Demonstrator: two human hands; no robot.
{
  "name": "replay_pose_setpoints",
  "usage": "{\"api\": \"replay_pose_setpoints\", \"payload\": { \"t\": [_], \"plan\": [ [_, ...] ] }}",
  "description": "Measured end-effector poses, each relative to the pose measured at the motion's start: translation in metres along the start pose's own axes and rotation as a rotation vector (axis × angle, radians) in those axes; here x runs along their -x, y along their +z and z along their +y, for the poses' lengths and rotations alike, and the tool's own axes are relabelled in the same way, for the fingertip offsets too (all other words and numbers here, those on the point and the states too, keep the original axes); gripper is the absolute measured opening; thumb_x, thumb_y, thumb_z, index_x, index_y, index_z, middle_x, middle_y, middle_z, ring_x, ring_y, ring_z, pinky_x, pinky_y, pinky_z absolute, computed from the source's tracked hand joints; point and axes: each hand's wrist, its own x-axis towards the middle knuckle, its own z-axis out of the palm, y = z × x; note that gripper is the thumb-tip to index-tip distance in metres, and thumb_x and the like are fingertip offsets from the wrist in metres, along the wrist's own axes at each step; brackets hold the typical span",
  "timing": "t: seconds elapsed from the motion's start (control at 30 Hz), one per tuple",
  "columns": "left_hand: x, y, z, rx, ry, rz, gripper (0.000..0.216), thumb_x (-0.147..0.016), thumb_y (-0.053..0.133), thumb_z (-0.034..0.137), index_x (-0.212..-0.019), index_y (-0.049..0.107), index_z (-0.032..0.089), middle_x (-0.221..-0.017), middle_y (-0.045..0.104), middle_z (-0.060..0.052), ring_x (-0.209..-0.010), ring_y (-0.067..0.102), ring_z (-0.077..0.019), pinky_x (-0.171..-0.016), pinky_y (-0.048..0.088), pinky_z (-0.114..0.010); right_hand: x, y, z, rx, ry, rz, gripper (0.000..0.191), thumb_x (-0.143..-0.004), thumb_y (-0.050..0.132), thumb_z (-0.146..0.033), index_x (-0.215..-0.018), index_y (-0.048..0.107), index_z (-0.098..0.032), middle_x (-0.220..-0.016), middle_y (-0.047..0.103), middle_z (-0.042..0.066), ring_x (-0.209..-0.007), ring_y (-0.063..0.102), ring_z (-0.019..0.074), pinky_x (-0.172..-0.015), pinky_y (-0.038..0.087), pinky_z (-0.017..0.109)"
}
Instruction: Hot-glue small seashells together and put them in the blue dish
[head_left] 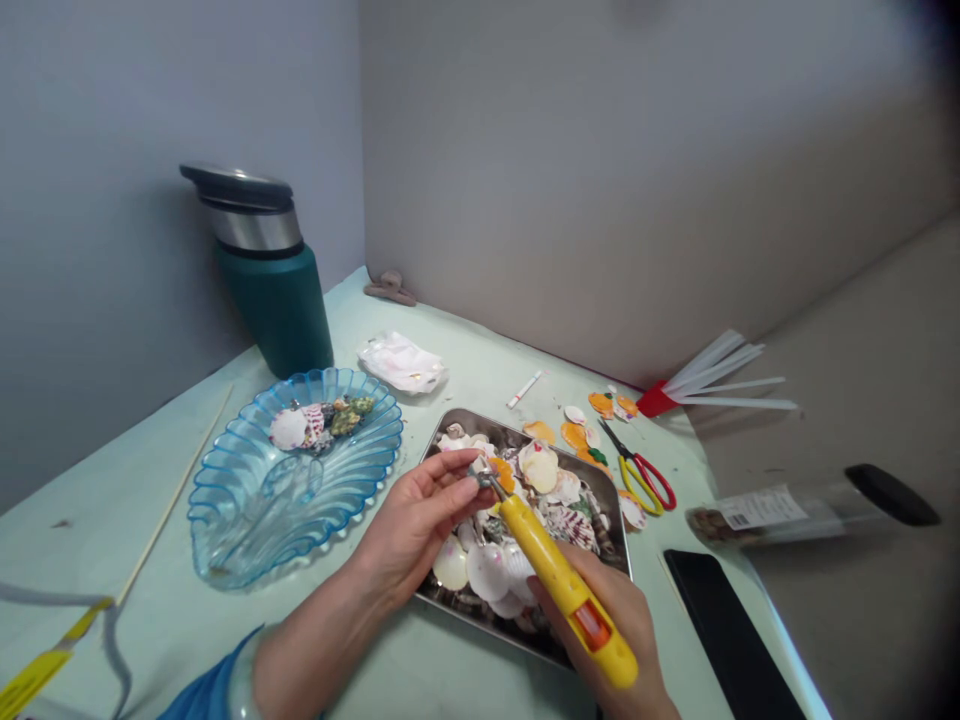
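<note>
My right hand (626,640) grips a yellow glue gun (559,580) with an orange trigger, its metal nozzle pointing up and left. The nozzle tip touches a small shell (480,470) pinched in the fingers of my left hand (420,520). Both hands hover over a metal tray (619,528) filled with several white, orange and striped seashells. To the left stands a blue glass shell-shaped dish (247,500) with a few small shells at its far side.
A teal flask with a steel lid (266,275) stands at the back left. Scissors (641,475), glue sticks in a red holder (712,385), loose orange shells, a crumpled wrapper (401,362), a clear tube (787,505), a black phone (731,640) and a wooden skewer (176,495) lie around.
</note>
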Motion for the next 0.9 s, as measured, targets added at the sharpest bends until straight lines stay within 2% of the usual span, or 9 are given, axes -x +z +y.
{"api": "replay_pose_setpoints", "payload": {
  "t": [0.23, 0.4, 0.57, 0.73, 0.9],
  "plan": [
    [0.0005, 0.0003, 0.0003, -0.001, -0.004, 0.004, 0.031, -0.069, 0.078, 0.016, -0.099, 0.07, 0.015, -0.1, 0.072, -0.008, -0.084, 0.069, -0.0165, -0.087, 0.052, -0.03, 0.0022, 0.001, 0.0008, -0.013, -0.034, 0.035, 0.015, -0.086, 0.062, -0.02, -0.101, 0.064, -0.021, -0.079, 0.074, 0.003, -0.063, 0.07, 0.0175, -0.056, 0.054, 0.023],
    [-0.0001, 0.0002, -0.0003, -0.003, 0.004, -0.008, 0.031, -0.07, 0.078, 0.017, -0.099, 0.07, 0.015, -0.099, 0.073, -0.008, -0.085, 0.069, -0.0172, -0.086, 0.052, -0.03, 0.0009, 0.0013, -0.0007, -0.003, 0.018, -0.006, 0.01, -0.086, 0.064, -0.024, -0.096, 0.065, -0.022, -0.07, 0.072, 0.001, -0.053, 0.066, 0.0152, -0.052, 0.052, 0.023],
    [0.0009, 0.0016, 0.0003, -0.004, -0.006, 0.005, 0.032, -0.068, 0.079, 0.016, -0.099, 0.071, 0.015, -0.101, 0.073, -0.009, -0.088, 0.068, -0.0182, -0.087, 0.05, -0.031, 0.0032, 0.0016, 0.0033, -0.01, -0.012, 0.037, 0.017, -0.085, 0.063, -0.02, -0.102, 0.064, -0.022, -0.082, 0.074, 0.003, -0.065, 0.07, 0.0179, -0.061, 0.055, 0.024],
    [0.0007, 0.0019, 0.0013, -0.004, -0.006, 0.004, 0.032, -0.067, 0.08, 0.017, -0.099, 0.072, 0.015, -0.099, 0.073, -0.008, -0.085, 0.069, -0.0176, -0.087, 0.051, -0.03, 0.0022, 0.001, 0.0012, -0.032, 0.009, 0.001, 0.013, -0.085, 0.064, -0.02, -0.097, 0.065, -0.022, -0.076, 0.073, 0.001, -0.058, 0.068, 0.0159, -0.055, 0.053, 0.022],
    [0.0012, 0.002, 0.0018, -0.01, 0.004, 0.007, 0.032, -0.068, 0.08, 0.018, -0.099, 0.072, 0.016, -0.101, 0.073, -0.008, -0.088, 0.068, -0.0178, -0.087, 0.051, -0.03, 0.0025, 0.0018, 0.0033, -0.016, -0.018, 0.036, 0.018, -0.083, 0.065, -0.018, -0.101, 0.064, -0.022, -0.082, 0.074, 0.001, -0.065, 0.07, 0.016, -0.061, 0.055, 0.022]
  ]
}}
